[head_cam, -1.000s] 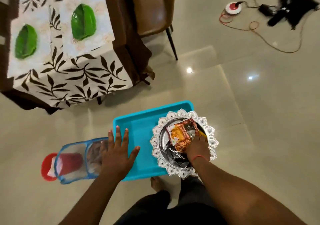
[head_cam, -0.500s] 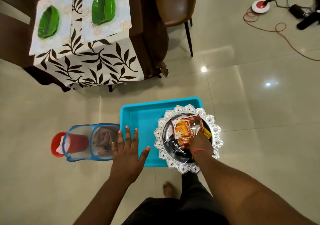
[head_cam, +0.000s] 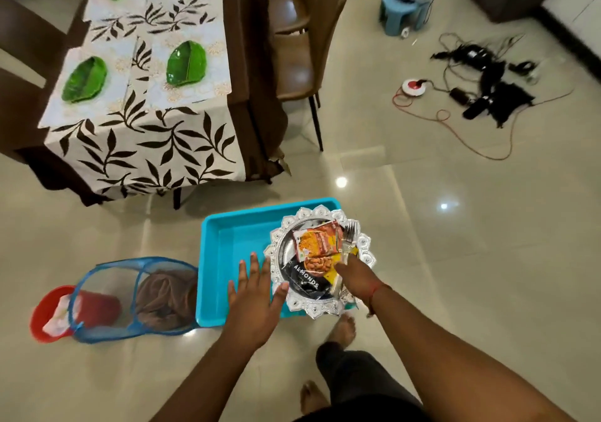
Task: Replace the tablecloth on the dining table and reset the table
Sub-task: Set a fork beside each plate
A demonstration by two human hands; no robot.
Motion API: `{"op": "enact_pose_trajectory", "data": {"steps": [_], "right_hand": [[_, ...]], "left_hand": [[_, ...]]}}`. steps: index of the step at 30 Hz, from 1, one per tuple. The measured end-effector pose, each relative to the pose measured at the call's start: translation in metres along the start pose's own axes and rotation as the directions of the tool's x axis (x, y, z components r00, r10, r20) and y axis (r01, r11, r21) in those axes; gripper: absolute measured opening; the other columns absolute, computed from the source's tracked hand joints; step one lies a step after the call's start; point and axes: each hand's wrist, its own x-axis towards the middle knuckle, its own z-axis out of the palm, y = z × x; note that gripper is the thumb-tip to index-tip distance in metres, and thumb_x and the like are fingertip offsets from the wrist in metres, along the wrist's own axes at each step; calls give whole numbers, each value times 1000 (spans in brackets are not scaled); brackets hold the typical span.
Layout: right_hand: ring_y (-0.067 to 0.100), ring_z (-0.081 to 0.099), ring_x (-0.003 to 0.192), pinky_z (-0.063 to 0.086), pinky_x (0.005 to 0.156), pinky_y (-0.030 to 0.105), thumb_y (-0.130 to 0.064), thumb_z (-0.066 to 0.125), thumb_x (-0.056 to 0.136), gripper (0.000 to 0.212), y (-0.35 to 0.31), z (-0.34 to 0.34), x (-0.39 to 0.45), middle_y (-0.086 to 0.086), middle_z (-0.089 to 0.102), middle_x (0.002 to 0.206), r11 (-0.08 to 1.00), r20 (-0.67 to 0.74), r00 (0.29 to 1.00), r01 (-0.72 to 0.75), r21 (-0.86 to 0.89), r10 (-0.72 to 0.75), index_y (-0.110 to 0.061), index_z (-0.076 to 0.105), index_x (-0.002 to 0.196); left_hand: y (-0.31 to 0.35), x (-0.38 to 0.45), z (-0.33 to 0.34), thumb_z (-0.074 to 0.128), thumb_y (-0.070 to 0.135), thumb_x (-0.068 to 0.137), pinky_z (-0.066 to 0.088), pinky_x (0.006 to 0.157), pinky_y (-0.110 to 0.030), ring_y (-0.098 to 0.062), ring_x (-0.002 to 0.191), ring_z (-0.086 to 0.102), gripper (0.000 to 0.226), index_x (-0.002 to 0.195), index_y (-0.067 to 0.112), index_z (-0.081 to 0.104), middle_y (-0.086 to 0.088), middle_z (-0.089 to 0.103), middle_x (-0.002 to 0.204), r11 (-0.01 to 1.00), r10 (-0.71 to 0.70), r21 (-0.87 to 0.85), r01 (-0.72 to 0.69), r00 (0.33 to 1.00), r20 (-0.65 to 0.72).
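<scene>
While the left hand (head_cam: 252, 295) is hovering flat with its fingers spread above the glossy turquoise plastic tray (head_cam: 224, 252), the right hand (head_cam: 354, 273) is reaching into the silver platter (head_cam: 283, 252) and curling its fingers round clear-handled forks (head_cam: 348, 238). Scalloped and embossed, the round platter is sitting across the tray's 3 o'clock side, carrying a black almonds pouch (head_cam: 307, 278) and an orange snack packet (head_cam: 317, 241). At the tray's 9 o'clock, a blue mesh hamper (head_cam: 107, 304) is lying on its side, holding brown cloth (head_cam: 164, 301). At 11 o'clock, the leaf-print tablecloth (head_cam: 146, 148) is draping the dining table, with green leaf-shaped plates (head_cam: 186, 63) on pale placemats.
</scene>
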Motion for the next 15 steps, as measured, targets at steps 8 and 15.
{"op": "enact_pose_trajectory", "data": {"steps": [8, 15], "right_hand": [[29, 69, 97, 56, 91, 46, -35, 58, 97, 30, -39, -84, -84, 18, 71, 112, 951, 118, 974, 157, 267, -195, -19, 63, 122], [11, 70, 73, 60, 69, 31, -26, 45, 106, 24, -67, -212, -101, 5, 70, 93, 930, 124, 938, 289, 226, -322, -13, 57, 122]], "left_hand": [[136, 12, -17, 28, 44, 106, 0, 122, -37, -18, 153, -4, 58, 158, 21, 17, 0, 3, 167, 967, 219, -126, -219, 976, -18], [287, 42, -30, 44, 42, 103, 50, 102, -40, -19, 112, 65, 29, 108, 29, 69, 0, 71, 114, 652, 186, -758, -30, 975, 122]]}}
